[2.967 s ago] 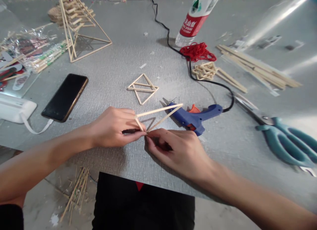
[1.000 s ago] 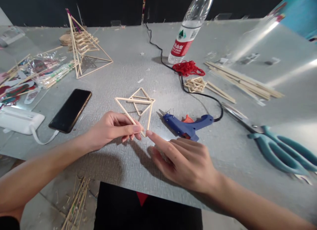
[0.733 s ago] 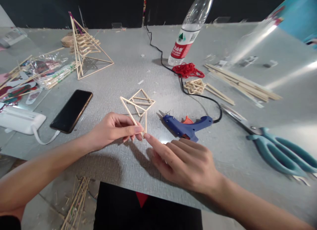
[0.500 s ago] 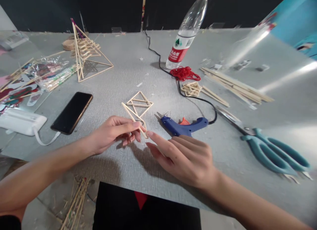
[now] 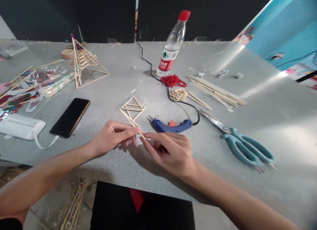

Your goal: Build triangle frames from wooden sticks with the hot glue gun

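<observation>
Between thumb and fingers, my left hand (image 5: 118, 134) grips thin wooden sticks (image 5: 130, 120) that slant toward me. My right hand (image 5: 172, 151) pinches their near end with thumb and index finger. The fingers hide part of how these sticks meet. Just beyond lies a small diamond-shaped stick frame (image 5: 135, 109) with crossing pieces inside; whether the held sticks touch it, I cannot tell. Close to my right hand rests a blue glue gun (image 5: 170, 125) with an orange trigger, its nozzle pointing left.
Teal-handled scissors (image 5: 237, 140) lie at right. Farther back are a bottle (image 5: 169, 55), red string (image 5: 173, 80), short sticks (image 5: 178, 94) and long sticks (image 5: 215, 91). A black cord (image 5: 183, 102) crosses the table. At left are a phone (image 5: 70, 117), power bank (image 5: 22, 126) and stick pyramid (image 5: 84, 64).
My right hand has closed from a pointing index finger to a pinch on the sticks' near end. My left hand keeps its grip. The camera view has shifted, moving table items leftward.
</observation>
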Available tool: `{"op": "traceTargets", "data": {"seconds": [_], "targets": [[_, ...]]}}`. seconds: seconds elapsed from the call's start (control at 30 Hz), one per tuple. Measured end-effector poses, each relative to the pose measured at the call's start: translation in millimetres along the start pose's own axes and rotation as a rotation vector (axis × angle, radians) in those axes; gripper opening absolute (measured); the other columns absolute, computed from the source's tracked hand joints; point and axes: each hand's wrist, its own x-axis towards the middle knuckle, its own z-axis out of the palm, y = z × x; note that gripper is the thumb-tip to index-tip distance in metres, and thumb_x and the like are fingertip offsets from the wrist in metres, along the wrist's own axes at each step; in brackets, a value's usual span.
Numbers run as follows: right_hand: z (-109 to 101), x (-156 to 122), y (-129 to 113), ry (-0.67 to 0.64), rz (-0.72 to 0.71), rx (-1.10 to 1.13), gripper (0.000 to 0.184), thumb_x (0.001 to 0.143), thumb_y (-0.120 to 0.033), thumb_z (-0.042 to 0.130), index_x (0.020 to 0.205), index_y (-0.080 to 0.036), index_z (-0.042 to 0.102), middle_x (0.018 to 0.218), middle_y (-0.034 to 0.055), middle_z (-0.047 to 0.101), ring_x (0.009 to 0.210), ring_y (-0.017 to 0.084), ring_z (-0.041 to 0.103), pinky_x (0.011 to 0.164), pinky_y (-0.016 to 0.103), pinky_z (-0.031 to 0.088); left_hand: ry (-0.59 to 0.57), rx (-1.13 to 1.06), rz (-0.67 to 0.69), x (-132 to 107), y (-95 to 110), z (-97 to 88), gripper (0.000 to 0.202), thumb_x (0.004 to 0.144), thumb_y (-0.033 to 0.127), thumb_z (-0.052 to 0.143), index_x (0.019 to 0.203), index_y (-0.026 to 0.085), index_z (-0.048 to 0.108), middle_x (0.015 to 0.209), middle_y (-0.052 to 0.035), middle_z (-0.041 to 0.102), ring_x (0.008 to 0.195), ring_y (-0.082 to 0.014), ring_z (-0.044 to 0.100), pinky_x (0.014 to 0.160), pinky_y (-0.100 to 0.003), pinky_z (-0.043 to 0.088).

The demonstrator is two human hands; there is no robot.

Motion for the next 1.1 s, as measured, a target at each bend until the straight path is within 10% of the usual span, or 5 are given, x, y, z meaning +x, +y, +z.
{"op": "traceTargets", "data": {"seconds": [0.17, 0.27, 0.6, 0.9, 1.1], "targets": [[-8.2, 17.1, -11.9, 0.091, 0.349, 0.245, 0.011, 0.096, -0.028, 0.069, 0.092, -0.019, 0.074, 0.050, -0.0088, 0.048, 0.043, 0.006, 0.042, 0.044, 0.022, 0.034, 0.421, 0.728, 0.684, -6.6, 21.4, -8.9, 0.014, 0.091, 0.033, 0.073, 0.099, 0.022, 0.076, 0.089, -0.0056, 0.077, 0.083, -0.0204, 0.069, 0.082, -0.038, 0.057], [-18.0, 34.1, -20.3, 0.101, 0.523, 0.445, 0.019, 0.092, -0.035, 0.073, 0.085, -0.017, 0.074, 0.047, -0.0087, 0.044, 0.043, 0.006, 0.036, 0.043, 0.021, 0.029, 0.448, 0.979, 0.914, -13.1, 45.3, -5.8, 0.049, 0.086, 0.032, 0.078, 0.131, 0.019, 0.063, 0.126, -0.0141, 0.073, 0.119, -0.0294, 0.067, 0.105, -0.049, 0.052], [-47.4, 62.1, -42.7, 0.070, 0.763, 0.741, 0.034, 0.082, -0.051, 0.082, 0.082, -0.017, 0.077, 0.050, -0.0085, 0.034, 0.049, 0.007, 0.023, 0.043, 0.022, 0.020, 0.308, 0.780, 0.838, -9.8, 69.8, 14.4, 0.049, 0.096, 0.033, 0.071, 0.141, 0.022, 0.058, 0.133, -0.0128, 0.072, 0.125, -0.0271, 0.068, 0.110, -0.050, 0.054], [-22.5, 65.6, -32.1, 0.037, 0.858, 0.812, 0.046, 0.079, -0.059, 0.081, 0.094, -0.016, 0.078, 0.054, -0.0095, 0.027, 0.051, 0.008, 0.019, 0.043, 0.023, 0.014, 0.436, 1.052, 1.079, 5.0, 46.3, -6.4, 0.049, 0.098, 0.009, 0.059, 0.145, 0.019, 0.056, 0.132, -0.0122, 0.073, 0.122, -0.0248, 0.072, 0.104, -0.046, 0.059], [-39.2, 72.8, -32.7, 0.065, 0.404, 0.306, 0.018, 0.093, -0.031, 0.068, 0.090, -0.018, 0.080, 0.049, -0.0068, 0.042, 0.045, 0.008, 0.035, 0.043, 0.022, 0.033, 0.419, 0.635, 0.743, 1.3, 36.1, -22.9, 0.029, 0.105, 0.024, 0.055, 0.129, 0.028, 0.070, 0.120, -0.0051, 0.079, 0.111, -0.0214, 0.075, 0.099, -0.043, 0.063]]}}
